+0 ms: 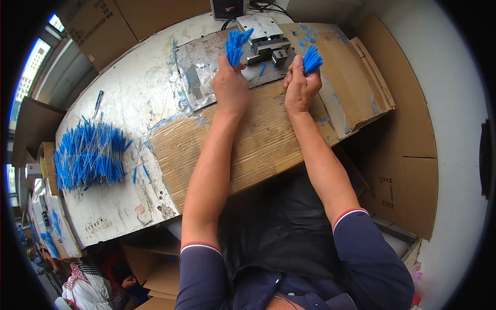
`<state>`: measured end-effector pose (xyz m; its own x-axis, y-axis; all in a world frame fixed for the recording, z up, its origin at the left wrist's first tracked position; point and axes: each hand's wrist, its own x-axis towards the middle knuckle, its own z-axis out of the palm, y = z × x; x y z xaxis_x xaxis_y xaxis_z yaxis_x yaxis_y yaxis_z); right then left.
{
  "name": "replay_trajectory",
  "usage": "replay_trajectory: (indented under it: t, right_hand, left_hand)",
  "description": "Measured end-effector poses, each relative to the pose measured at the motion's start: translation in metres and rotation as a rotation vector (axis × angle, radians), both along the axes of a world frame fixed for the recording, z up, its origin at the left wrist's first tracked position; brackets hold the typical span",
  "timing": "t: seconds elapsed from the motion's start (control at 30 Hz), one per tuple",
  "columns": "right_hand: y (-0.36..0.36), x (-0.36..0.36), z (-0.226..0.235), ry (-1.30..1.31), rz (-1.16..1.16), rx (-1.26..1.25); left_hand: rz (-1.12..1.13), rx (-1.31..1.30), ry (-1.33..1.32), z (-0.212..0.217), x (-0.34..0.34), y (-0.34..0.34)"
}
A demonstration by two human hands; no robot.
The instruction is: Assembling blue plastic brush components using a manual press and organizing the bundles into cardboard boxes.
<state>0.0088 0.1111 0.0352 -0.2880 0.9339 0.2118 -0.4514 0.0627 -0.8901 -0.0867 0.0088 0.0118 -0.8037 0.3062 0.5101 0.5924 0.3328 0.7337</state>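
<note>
My left hand (230, 85) is closed round a bundle of thin blue brushes (237, 45), their bristly ends fanning out above the fist. A second, smaller bundle of blue brushes (312, 59) sticks up from my right hand (302, 85), whose fingers wrap round it. Between and beyond the hands stands a metal fixture (271, 47) with a small block at its front. One loose blue piece (262, 68) lies just in front of the fixture. The lower parts of both bundles are hidden in my fists.
On the left of the worn white table (139, 98) lies a large pile of blue brushes with wire stems (92, 155), a pen (98, 101) behind it. Cardboard (237, 139) covers the near edge. A dark device (229, 9) stands at the back. Another person (88, 287) shows at lower left.
</note>
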Motion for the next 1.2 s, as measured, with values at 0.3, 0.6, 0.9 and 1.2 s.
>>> replay_trajectory:
  t: [0.3,0.6,0.9,1.2]
  right_hand:
    - [0.022,0.002,-0.024,-0.301,0.001,0.189]
    - [0.03,-0.001,-0.017,-0.128,-0.04,-0.076]
    - [0.032,0.0,-0.025,-0.115,-0.058,-0.039]
    - [0.036,-0.005,-0.033,-0.175,-0.079,0.01]
  left_hand:
    - [-0.287,0.497,-0.526,0.013,0.013,-0.004]
    - [0.124,-0.102,-0.299,0.024,0.055,-0.04]
    - [0.114,-0.494,0.147,0.023,0.086,-0.032]
    - [0.154,-0.522,0.173,0.01,0.074,-0.034]
